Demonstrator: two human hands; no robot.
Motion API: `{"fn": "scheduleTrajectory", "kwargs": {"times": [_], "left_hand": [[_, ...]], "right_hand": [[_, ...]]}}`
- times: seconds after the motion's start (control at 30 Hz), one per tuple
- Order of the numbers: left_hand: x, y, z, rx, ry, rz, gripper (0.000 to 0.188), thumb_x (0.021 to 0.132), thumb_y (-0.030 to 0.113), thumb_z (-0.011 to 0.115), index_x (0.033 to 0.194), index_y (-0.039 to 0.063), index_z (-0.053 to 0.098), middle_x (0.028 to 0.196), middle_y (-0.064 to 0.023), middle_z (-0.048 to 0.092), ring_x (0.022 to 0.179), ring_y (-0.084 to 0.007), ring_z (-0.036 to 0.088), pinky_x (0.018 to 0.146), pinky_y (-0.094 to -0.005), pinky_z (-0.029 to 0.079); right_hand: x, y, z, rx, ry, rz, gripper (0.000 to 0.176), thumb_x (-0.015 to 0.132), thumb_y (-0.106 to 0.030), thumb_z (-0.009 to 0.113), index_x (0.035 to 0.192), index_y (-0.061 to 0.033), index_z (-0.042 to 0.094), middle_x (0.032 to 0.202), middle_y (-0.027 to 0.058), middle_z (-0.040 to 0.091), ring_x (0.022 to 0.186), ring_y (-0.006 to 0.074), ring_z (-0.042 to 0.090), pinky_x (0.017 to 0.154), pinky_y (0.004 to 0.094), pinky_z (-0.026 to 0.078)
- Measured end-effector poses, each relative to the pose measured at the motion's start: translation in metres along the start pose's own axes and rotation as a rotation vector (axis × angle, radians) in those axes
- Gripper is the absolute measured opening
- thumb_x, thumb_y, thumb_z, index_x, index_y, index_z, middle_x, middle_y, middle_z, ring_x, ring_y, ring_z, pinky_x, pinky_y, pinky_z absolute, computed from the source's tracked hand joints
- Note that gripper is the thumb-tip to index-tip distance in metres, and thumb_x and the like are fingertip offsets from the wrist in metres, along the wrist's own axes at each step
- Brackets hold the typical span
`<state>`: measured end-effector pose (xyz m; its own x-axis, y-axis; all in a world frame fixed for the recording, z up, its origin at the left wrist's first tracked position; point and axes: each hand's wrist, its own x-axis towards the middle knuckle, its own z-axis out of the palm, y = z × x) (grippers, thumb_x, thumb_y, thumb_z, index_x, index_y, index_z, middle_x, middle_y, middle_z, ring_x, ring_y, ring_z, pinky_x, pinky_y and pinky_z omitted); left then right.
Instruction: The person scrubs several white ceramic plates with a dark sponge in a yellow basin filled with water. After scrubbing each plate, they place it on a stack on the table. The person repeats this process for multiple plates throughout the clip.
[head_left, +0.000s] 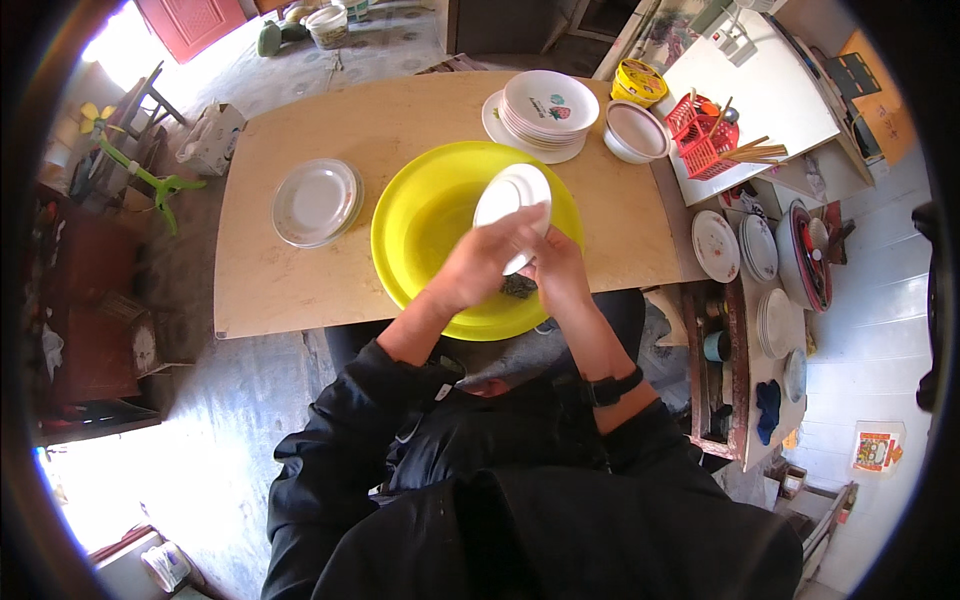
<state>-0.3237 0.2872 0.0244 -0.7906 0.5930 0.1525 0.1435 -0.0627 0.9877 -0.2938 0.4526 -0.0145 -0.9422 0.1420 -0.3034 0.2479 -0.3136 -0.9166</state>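
Above a large yellow plastic basin (405, 225), a small white plate (501, 196) is held tilted between both hands. My right hand (559, 262) grips its lower right edge. My left hand (491, 251) lies across the lower part of the plate, slightly blurred; whether its fingers grip the plate is hard to tell. Beneath the hands, a dark scouring pad (517, 286) shows at the basin's near side. Left of the basin, a small stack of plates (315, 202) rests on the wooden tabletop (262, 289).
Stacked white bowls (551, 101) stand on a plate behind the basin, beside another bowl (636, 131) and a yellow tub (639, 81). A red plastic basket (697, 139) holds chopsticks on the white surface at right. More plates (715, 246) line the right-hand side.
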Motion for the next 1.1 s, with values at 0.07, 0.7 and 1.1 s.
{"fn": "scheduleTrajectory", "kwargs": {"times": [0.07, 0.7, 1.1], "left_hand": [[-0.002, -0.006, 0.007, 0.509, -0.076, 0.135, 0.059, 0.11, 0.045, 0.046, 0.154, 0.004, 0.047, 0.165, -0.0161, 0.039, 0.158, -0.0341, 0.027, 0.125, -0.0542, 0.025], [-0.01, -0.042, -0.062, -0.968, 0.305, -0.196, 0.041, 0.113, 0.023, 0.045, 0.145, -0.003, 0.053, 0.134, -0.0144, 0.066, 0.12, -0.0242, 0.066, 0.106, -0.0355, 0.053], [-0.024, -0.027, -0.011, -0.954, 0.256, -0.175, 0.046, 0.099, 0.005, 0.067, 0.142, 0.004, 0.052, 0.133, -0.0097, 0.065, 0.123, -0.0252, 0.065, 0.106, -0.0434, 0.055]], "right_hand": [[-0.008, 0.009, 0.012, -0.018, -0.054, -0.217, 0.025, 0.105, -0.01, 0.056, 0.126, 0.0022, 0.064, 0.116, 0.0084, 0.071, 0.102, 0.0135, 0.069, 0.086, 0.0334, 0.058], [-0.022, -0.017, -0.012, 0.338, -0.326, -0.17, 0.036, 0.107, -0.014, 0.057, 0.141, -0.0012, 0.056, 0.137, 0.0117, 0.064, 0.125, 0.0276, 0.065, 0.108, 0.05, 0.054], [-0.025, -0.029, 0.005, 0.509, -0.193, -0.146, 0.04, 0.108, -0.019, 0.057, 0.145, -0.0047, 0.051, 0.145, 0.0131, 0.059, 0.133, 0.0285, 0.06, 0.113, 0.0503, 0.051]]}}
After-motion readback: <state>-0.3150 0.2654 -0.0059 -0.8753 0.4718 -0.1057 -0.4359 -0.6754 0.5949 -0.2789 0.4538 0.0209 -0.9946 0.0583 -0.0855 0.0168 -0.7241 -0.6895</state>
